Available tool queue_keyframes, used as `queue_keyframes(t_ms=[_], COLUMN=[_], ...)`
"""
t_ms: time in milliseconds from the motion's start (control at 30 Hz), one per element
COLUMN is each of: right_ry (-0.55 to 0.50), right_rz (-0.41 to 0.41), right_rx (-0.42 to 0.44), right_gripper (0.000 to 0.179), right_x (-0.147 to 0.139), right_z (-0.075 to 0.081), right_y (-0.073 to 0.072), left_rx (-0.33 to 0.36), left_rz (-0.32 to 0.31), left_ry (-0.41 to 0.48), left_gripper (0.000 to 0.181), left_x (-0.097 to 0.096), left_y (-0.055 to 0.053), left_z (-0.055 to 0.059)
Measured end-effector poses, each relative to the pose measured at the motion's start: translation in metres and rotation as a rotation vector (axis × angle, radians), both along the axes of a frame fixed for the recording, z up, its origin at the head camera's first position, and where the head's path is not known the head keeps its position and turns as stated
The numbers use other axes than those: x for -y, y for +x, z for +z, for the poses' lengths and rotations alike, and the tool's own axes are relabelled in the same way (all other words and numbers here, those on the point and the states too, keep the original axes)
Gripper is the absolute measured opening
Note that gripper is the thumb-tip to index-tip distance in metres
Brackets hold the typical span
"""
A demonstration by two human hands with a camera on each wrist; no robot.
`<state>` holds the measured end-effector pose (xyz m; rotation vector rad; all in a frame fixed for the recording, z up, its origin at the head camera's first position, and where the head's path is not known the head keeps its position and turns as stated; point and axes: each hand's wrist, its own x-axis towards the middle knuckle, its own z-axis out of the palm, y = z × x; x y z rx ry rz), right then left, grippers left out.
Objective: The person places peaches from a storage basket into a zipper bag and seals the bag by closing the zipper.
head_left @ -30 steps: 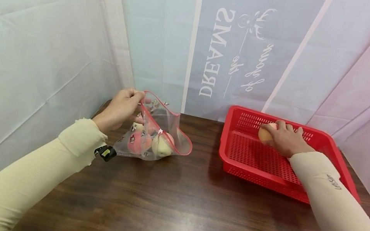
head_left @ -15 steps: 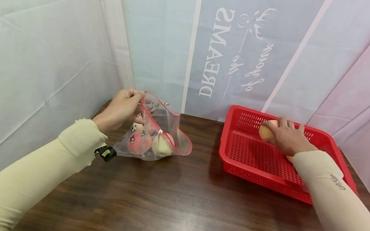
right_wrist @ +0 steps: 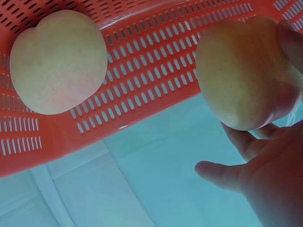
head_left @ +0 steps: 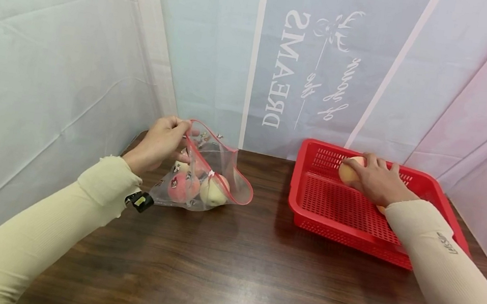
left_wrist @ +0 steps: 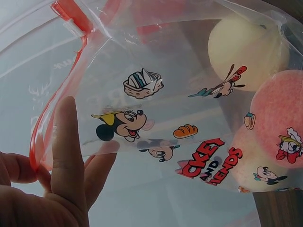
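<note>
On the table (head_left: 219, 267), the bag (head_left: 222, 158) with fruits (head_left: 213, 192) inside lies left of the basket (head_left: 335, 227), backdrop (head_left: 219, 56) behind both.

Head view downward, wrist close-ups, backdrop (head_left: 210, 55) shared

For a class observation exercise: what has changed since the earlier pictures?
The right hand and the peach it holds shifted slightly upward in the head view; nothing was newly gripped or released. The left hand, clear bag and red basket stayed put.
</note>
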<state>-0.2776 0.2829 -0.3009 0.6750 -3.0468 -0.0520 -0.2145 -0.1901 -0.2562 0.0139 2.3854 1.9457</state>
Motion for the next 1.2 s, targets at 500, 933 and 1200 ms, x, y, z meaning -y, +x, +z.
queue_keyframes(t_ms=[500, 933, 1200], right_ry=[-0.005, -0.033, -0.059], right_rz=[-0.001, 0.012, 0.016], right_rx=[0.000, -0.007, 0.005], right_gripper=[0.075, 0.074, 0.075], right_x=[0.003, 0.006, 0.011], right_z=[0.001, 0.006, 0.011], right_y=[0.004, 0.004, 0.005], left_rx=[-0.008, -0.006, -0.005], left_rz=[0.001, -0.005, 0.000], left_ry=[-0.015, 0.002, -0.009], left_gripper=[0.030, 0.028, 0.027], left_x=[-0.004, -0.003, -0.003], left_y=[0.001, 0.003, 0.002], left_z=[-0.001, 0.000, -0.001])
